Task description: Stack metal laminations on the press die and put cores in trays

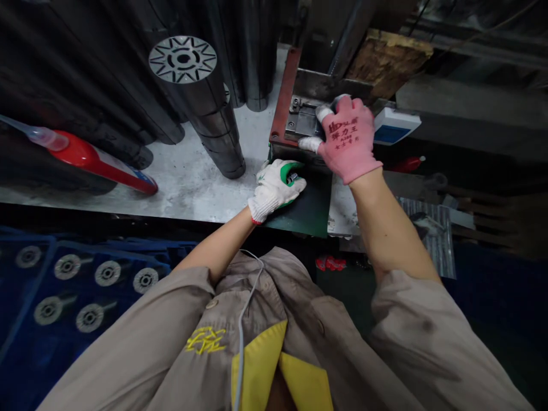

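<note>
The left hand [276, 189] is pinching something small [292, 178], maybe metal; the right hand [349, 137] is gripping a steel fixture [302, 121], risking trapped fingers [324, 112].

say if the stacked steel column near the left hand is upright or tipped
Upright: the stacked steel column stands on its end on the metal table.

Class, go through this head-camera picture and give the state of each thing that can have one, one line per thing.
Left hand, white-and-green glove, grip closed on small metal piece
Right hand, pink knit glove, fingers on steel fixture
Dark green board, butted against fixture
Red-and-white bottle, lying on its side
Stacked steel cores, standing on end
Slotted disc, on top of a stack
Discs on blue mat, laid out in rows
</note>
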The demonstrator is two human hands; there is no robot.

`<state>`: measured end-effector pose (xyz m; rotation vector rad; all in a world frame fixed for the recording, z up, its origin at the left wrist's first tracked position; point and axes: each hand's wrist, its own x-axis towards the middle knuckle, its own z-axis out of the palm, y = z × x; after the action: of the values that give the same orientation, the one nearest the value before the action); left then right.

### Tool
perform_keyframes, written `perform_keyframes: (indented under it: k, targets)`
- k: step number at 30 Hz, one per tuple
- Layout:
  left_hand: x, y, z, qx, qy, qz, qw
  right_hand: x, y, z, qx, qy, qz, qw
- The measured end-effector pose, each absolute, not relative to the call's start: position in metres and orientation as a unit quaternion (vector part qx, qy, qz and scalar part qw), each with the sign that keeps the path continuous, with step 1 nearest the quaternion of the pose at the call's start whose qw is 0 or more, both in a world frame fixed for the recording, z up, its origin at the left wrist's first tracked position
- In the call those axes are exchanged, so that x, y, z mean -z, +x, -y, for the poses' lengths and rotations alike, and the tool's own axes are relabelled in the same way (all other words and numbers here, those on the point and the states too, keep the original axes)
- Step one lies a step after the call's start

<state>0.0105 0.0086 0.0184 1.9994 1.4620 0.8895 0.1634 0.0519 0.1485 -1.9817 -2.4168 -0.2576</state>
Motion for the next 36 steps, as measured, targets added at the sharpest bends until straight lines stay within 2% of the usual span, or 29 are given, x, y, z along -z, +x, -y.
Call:
perform_keyframes:
  k: [3, 7, 9, 11, 13, 15, 18, 22, 27, 33, 36]
  targets:
    - [-0.023, 0.011, -0.005, -0.301, 0.744, -0.546, 0.24, -0.144, 0.162, -0.054, 0.08, -0.636, 0.767, 0.002]
    - [-0.021, 0.002, 0.0, -0.288, 0.763, -0.529, 0.234, -0.125, 0.18, -0.03, 0.013, -0.59, 0.8, 0.107]
    - [-0.015, -0.003, -0.001, -0.28, 0.782, -0.51, 0.226, -0.11, 0.185, -0.014, -0.034, -0.547, 0.827, 0.126]
    - [-0.01, -0.007, -0.002, -0.277, 0.799, -0.488, 0.216, -0.095, 0.183, -0.001, -0.07, -0.522, 0.845, 0.088]
    - [-0.005, -0.008, -0.005, -0.28, 0.811, -0.469, 0.211, -0.085, 0.175, 0.007, -0.078, -0.515, 0.854, -0.004]
    - [-0.003, -0.009, -0.006, -0.284, 0.815, -0.459, 0.211, -0.083, 0.164, 0.01, -0.068, -0.504, 0.857, -0.085]
    - [-0.004, -0.009, -0.007, -0.276, 0.815, -0.462, 0.215, -0.093, 0.15, 0.01, -0.037, -0.471, 0.869, -0.147]
    - [-0.008, -0.009, -0.006, -0.258, 0.817, -0.465, 0.221, -0.102, 0.144, 0.011, -0.011, -0.455, 0.871, -0.183]
    - [-0.012, -0.011, -0.004, -0.245, 0.818, -0.47, 0.222, -0.098, 0.145, 0.017, -0.003, -0.485, 0.859, -0.165]
    - [-0.011, -0.013, -0.007, -0.259, 0.82, -0.45, 0.24, -0.122, 0.115, 0.013, -0.037, -0.457, 0.857, -0.234]
    - [-0.013, -0.016, -0.007, -0.276, 0.81, -0.45, 0.257, -0.132, 0.108, 0.004, -0.048, -0.45, 0.864, -0.221]
